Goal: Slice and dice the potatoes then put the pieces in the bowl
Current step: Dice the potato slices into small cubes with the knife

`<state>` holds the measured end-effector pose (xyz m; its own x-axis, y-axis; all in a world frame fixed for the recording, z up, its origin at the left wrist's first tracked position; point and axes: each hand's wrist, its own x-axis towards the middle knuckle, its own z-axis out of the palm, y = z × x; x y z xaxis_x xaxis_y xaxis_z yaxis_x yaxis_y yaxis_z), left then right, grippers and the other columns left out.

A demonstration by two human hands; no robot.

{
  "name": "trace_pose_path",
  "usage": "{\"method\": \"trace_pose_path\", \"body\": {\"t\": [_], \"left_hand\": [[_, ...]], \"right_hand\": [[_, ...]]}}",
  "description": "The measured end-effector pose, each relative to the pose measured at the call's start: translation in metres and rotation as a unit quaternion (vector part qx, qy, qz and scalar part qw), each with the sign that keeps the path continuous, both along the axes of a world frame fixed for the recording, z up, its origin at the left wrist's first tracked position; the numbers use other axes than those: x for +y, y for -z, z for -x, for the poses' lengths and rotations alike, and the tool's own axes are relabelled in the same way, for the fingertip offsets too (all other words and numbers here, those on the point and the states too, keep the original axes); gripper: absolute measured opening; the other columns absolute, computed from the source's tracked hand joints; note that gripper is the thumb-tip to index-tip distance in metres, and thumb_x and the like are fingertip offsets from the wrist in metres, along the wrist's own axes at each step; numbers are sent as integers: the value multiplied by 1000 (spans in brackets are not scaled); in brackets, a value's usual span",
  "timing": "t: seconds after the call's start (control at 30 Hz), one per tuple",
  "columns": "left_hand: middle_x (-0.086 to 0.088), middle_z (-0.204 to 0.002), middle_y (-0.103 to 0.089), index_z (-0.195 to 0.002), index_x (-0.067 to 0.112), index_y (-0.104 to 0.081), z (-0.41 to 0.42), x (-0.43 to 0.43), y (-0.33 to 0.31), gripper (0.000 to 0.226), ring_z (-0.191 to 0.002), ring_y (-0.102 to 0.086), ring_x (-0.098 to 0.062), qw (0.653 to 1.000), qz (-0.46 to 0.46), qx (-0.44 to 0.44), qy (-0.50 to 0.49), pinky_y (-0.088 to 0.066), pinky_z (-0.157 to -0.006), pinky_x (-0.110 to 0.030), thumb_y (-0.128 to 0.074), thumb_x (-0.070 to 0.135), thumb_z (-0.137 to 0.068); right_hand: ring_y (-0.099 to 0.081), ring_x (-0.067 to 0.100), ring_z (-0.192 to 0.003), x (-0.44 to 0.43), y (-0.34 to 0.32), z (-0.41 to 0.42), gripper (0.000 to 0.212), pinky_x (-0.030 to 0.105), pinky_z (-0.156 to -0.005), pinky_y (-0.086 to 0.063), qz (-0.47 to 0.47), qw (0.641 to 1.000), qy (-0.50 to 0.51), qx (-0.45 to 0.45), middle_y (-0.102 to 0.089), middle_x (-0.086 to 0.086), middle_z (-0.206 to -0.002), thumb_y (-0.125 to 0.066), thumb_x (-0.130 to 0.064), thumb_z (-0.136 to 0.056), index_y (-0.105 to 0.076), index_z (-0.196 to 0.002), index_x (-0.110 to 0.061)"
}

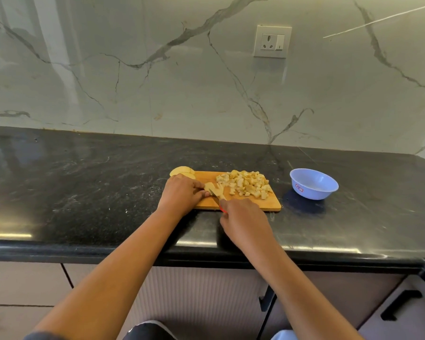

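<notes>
Through the head camera, I am in the middle of dicing. My left hand [182, 192] is curled down on the potato [211, 187] near the middle of the board [255, 204], pinning it. My right hand [243, 218] is wrapped around the knife [216, 194], with only a sliver of red handle showing. The blade lies across the potato just beside my left fingertips. A heap of dice [245, 184] covers the board's right half. The bowl [313, 184] stands to the right on the counter [84, 180] and looks empty. Uncut slices [182, 171] wait at the board's far left corner. Next, I judge, I should finish these cuts with my fingertips tucked back, then dice the slices before scooping.
</notes>
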<state>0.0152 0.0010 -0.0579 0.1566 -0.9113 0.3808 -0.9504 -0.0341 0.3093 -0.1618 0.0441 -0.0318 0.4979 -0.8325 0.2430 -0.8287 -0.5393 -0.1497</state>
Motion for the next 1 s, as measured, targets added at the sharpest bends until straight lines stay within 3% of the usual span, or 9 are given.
{"method": "trace_pose_path", "body": {"t": [0.13, 0.23, 0.33, 0.4, 0.53, 0.77, 1.0], "left_hand": [[1, -114, -68, -120, 31, -65, 2, 1, -1, 41, -112, -55, -18, 999, -21, -42, -7, -41, -97, -33, -51, 55, -90], [2, -124, -63, -126, 32, -60, 4, 2, -1, 45, -118, -50, -18, 996, -48, -76, -16, -38, -95, -32, -45, 57, -92], [2, -132, -58, -131, 27, -56, 9, 7, -1, 52, -125, -45, -19, 998, -44, -48, 7, -36, -100, -34, -47, 59, -90], [1, -139, -53, -135, 26, -52, 19, 12, -4, 62, -132, -40, -20, 999, -32, -7, 35, -33, -107, -37, -51, 63, -86], [3, -145, -46, -140, 26, -45, 34, 6, -9, 73, -136, -36, -18, 996, -39, 6, 76, -30, -110, -36, -58, 65, -80], [6, -142, -50, -131, 26, -57, 31, -14, -13, 51, -132, -42, -15, 993, -81, 38, 80, -33, -107, -31, -57, 52, -88], [10, -141, -50, -133, 28, -55, 21, -11, -13, 69, -131, -43, -12, 981, -118, 58, 142, -33, -108, -30, -68, 62, -73]], "right_hand": [[-59, 22, -85, 17, 2, 23, 33, 31, -67, -48, -5, 999, -3, -39, -64, 3, -93, -42, -20, -96, -57, -125, -23], [-59, 17, -76, 16, 5, 41, 37, 28, -64, -44, 25, 993, 19, -115, -66, 0, -85, -45, -23, -96, -55, -130, -31], [-48, 14, -60, 0, 12, 53, 39, 28, -60, -39, 62, 976, 57, -202, -52, -5, -62, -49, -21, -94, -56, -131, -31], [-44, 12, -52, -15, 15, 56, 38, 19, -54, -35, 46, 959, 83, -267, -46, -9, -54, -51, -17, -93, -58, -129, -28], [-43, 6, -51, -38, 15, 56, 34, 14, -48, -36, -12, 925, 107, -363, -57, -4, -66, -54, -22, -94, -60, -128, -25], [-40, 8, -46, -45, 23, 59, 35, 18, -46, -33, -6, 920, 101, -378, -49, -10, -55, -54, -21, -94, -60, -128, -27], [-40, 9, -48, -50, 27, 60, 35, 17, -46, -32, -14, 911, 101, -399, -53, -4, -57, -55, -20, -93, -59, -127, -26]]}}
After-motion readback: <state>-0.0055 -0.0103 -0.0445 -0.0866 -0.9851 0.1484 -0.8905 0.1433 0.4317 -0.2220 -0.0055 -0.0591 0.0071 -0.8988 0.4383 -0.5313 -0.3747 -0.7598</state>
